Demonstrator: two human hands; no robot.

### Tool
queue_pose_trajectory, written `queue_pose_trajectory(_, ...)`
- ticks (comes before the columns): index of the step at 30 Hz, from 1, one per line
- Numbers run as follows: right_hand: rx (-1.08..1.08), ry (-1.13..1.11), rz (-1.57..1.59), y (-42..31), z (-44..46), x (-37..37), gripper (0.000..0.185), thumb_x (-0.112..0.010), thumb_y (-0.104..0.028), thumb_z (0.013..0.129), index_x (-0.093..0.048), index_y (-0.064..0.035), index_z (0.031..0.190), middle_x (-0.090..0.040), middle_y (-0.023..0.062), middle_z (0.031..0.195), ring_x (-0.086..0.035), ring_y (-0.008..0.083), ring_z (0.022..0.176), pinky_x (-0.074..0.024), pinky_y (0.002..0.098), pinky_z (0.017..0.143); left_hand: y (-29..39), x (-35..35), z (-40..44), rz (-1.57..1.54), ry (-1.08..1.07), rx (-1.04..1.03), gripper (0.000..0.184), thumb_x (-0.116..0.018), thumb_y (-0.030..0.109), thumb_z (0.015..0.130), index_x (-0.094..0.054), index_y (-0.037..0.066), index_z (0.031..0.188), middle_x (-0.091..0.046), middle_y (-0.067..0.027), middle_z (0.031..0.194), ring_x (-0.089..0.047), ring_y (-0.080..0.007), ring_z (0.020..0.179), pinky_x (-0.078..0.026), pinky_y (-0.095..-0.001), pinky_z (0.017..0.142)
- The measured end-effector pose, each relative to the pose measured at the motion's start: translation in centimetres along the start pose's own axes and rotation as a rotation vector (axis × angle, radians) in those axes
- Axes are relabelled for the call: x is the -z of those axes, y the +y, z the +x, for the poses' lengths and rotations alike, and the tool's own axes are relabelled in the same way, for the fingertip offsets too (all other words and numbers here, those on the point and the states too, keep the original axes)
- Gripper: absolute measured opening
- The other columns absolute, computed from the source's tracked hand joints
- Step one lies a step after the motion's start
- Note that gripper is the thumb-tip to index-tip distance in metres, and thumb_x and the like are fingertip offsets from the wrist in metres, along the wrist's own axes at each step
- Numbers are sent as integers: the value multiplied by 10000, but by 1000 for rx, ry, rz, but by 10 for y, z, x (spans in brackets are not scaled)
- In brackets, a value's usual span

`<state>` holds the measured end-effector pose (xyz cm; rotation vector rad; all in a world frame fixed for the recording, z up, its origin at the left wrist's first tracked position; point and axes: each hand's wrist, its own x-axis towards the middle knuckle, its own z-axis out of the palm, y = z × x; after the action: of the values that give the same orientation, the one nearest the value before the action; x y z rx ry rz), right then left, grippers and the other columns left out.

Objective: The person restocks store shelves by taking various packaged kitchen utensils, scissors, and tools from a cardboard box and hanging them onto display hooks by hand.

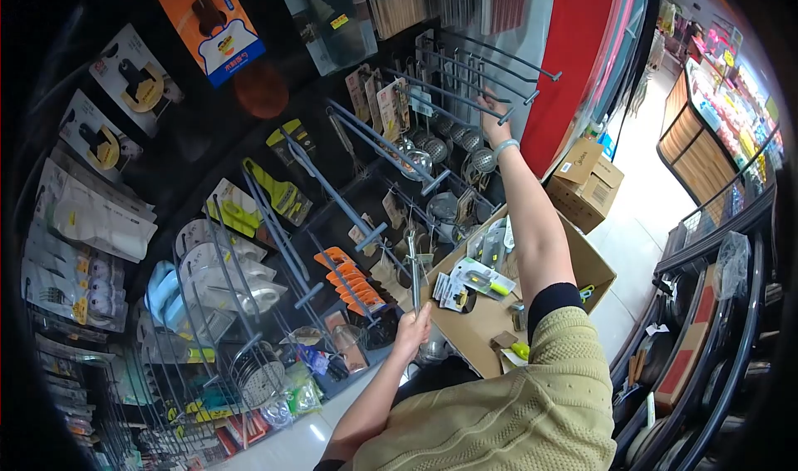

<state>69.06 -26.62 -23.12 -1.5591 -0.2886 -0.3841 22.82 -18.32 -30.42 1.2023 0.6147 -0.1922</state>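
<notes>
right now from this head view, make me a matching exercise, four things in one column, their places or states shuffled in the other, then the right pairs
Column one
1. left hand
2. right hand
3. open carton
4. orange items

Column two
A. lined up in a row
B. raised beside the metal rods
C. has packaged goods inside
D. closed around a long metal item

Pairs: 1-D, 2-B, 3-C, 4-A
</notes>
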Motion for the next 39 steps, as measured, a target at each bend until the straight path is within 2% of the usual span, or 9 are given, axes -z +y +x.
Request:
queue_pose_trajectory(6,-29,53,-262,-3,-7,10,406,-583,-263,862,-531,-51,1205,-641,174,1006,-631,262,906,-469,314,780,6,-7,1,38,-24,-15,396,-433,330,958,-374,104,637,-296,46,488,-255,-55,380,-197,-228,375)
queue_pose_trajectory(10,-95,23,-8,-49,-69,26,425,-601,-256,852,-514,-44,1210,-637,125,1015,-621,208,877,-472,297,756,14,-6,6,55,-111,-48,389,-411,326,967,-423,86,661,-344,33,514,-284,-57,409,-226,-221,395)
queue_pose_trajectory(13,-310,-420,219,-83,-147,50,304,-531,-208,893,-586,-4,1112,-623,44,902,-551,98,731,-464,247,669,26,-10,7,0,-252,-110,415,-382,371,969,-470,46,726,-358,24,529,-299,-57,430,-246,-218,409)
queue_pose_trajectory(18,-405,-943,168,-137,-253,75,389,-492,-276,937,-539,15,1190,-606,66,1068,-532,112,1000,-424,266,884,43,-22,4,-12,-424,-143,476,-360,409,964,-517,-15,816,-357,18,526,-315,-62,445,-267,-215,422)
queue_pose_trajectory(25,-451,-531,632,-157,-271,79,520,-331,-400,974,-487,14,1247,-547,103,1188,-471,157,1115,-314,302,992,44,-35,0,84,-556,-123,488,-367,408,964,-559,-32,877,-357,24,533,-319,-62,463,-285,-215,452)
queue_pose_trajectory(30,-258,-675,204,-196,-266,101,311,-548,-150,895,-557,14,1160,-629,7,954,-544,63,851,-439,221,766,44,-45,-4,234,-571,-140,484,-336,392,977,-574,-27,927,-356,24,536,-317,-66,471,-282,-221,449)
queue_pose_trajectory(32,-231,-627,177,-193,-268,102,273,-555,-175,893,-589,9,1092,-624,6,901,-535,47,817,-443,221,732,43,-46,-2,274,-566,-178,475,-331,372,982,-578,-32,958,-364,21,534,-323,-68,471,-275,-224,445)
queue_pose_trajectory(33,-215,-609,169,-193,-269,103,266,-553,-174,894,-591,10,1081,-626,12,898,-539,52,823,-445,225,738,51,-45,-5,348,-549,-181,425,-351,317,984,-577,-43,1008,-523,-21,614,-490,-93,537,-386,-229,480)
queue_pose_trajectory(39,-168,-450,201,-206,-250,108,242,-524,-160,910,-566,34,1048,-643,62,908,-571,91,820,-455,252,780,16,-31,34,35,-92,-443,424,-410,303,965,-619,-65,935,-656,-141,847,-644,-187,733,-520,-263,661)
